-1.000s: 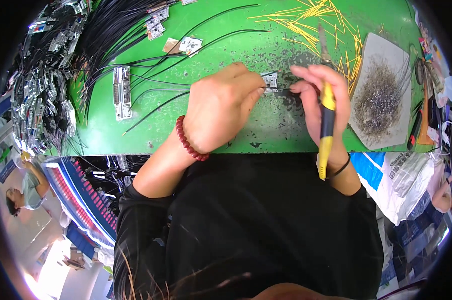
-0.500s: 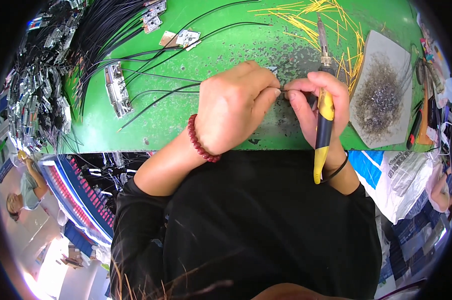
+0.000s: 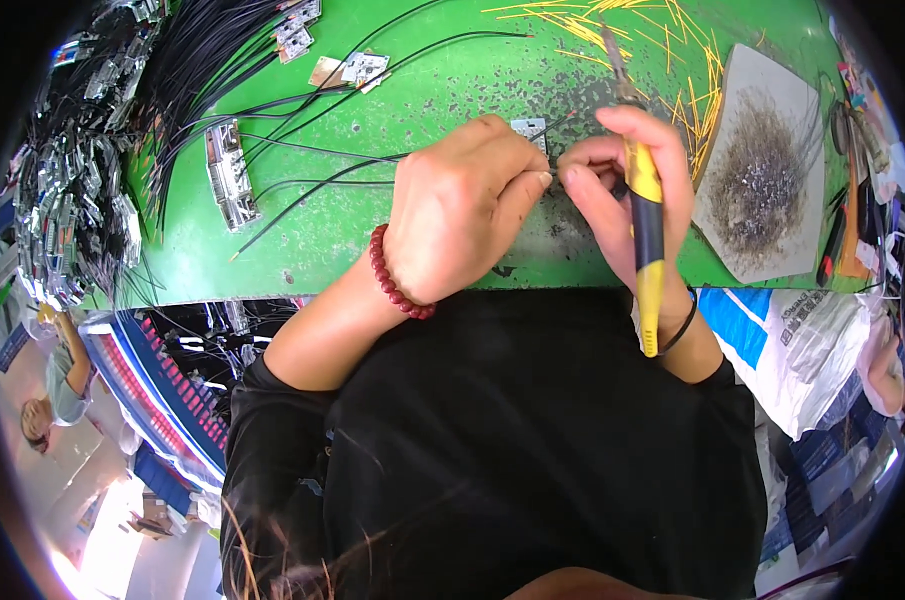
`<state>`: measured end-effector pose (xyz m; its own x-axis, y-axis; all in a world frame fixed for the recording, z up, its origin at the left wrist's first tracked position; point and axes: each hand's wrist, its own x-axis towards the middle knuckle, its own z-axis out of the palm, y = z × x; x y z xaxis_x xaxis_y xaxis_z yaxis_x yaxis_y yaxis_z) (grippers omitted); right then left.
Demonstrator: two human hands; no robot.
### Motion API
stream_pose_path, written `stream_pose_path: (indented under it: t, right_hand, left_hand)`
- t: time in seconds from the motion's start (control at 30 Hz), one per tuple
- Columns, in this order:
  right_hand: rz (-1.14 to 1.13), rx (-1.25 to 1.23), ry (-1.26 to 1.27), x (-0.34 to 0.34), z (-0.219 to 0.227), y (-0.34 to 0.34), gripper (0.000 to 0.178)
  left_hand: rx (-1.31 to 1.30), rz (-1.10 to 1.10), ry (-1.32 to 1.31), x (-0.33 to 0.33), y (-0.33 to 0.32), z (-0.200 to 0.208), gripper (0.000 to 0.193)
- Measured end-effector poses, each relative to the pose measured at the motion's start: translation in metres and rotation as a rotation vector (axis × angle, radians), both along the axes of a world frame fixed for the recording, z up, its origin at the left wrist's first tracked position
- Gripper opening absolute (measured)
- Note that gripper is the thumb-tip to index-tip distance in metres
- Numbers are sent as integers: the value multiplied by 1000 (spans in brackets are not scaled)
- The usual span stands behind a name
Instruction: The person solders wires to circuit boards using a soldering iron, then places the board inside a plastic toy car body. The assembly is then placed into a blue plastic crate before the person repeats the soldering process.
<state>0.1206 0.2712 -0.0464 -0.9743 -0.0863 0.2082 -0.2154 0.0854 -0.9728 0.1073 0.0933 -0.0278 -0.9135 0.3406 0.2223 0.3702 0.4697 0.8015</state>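
Observation:
My left hand [image 3: 462, 205], with a red bead bracelet, is closed in a pinch on a black cable [image 3: 357, 182] that runs in from the left. The cable's end is hidden by my fingers. Just beyond those fingers lies a small pale circuit board [image 3: 528, 128]. My right hand [image 3: 662, 160] holds a yellow-and-black soldering iron [image 3: 649, 230] between thumb and fingers. The iron's metal tip points away from me, toward thin yellow wires [image 3: 707, 110]. Thumb and index tip of the right hand are close together, a little right of the left fingertips.
A grey slab [image 3: 757, 170] with a dark burnt patch lies at the right. Black cables [image 3: 212, 50] and metal-cased parts [image 3: 62, 200] pile up at the left. A silvery metal part [image 3: 230, 175] and small boards [image 3: 365, 69] rest on the green table [image 3: 312, 250]. Another person [image 3: 62, 385] is at far left.
My hands have drawn slightly apart, the left moving a little left. The soldering iron has tilted, its tip shifting left. More of the small board now shows beyond my left fingers.

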Motion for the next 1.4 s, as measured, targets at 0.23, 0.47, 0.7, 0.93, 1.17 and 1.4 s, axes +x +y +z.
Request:
stream_pose_path:
  t: [0.23,0.47,0.7,0.93,1.17,1.4]
  right_hand:
    - [-36,-30,-120,3,3,0,40]
    - [-165,-22,102,13,2,53,34]
    - [-516,74,46,59,11,153,70]
    - [-945,-121,210,60,3,222,15]
    - [-972,-81,110,63,-14,244,11]
    - [-1035,-50,94,59,-12,240,8]
  left_hand:
    - [-6,-8,150,2,2,-8,10]
    - [-194,48,209,-4,8,-18,12]
    - [-237,-28,208,-11,13,-18,11]
    - [-241,-32,172,-8,13,-20,12]
    - [-228,-19,101,-8,17,-17,12]
    - [-240,4,-5,-9,21,-9,8]
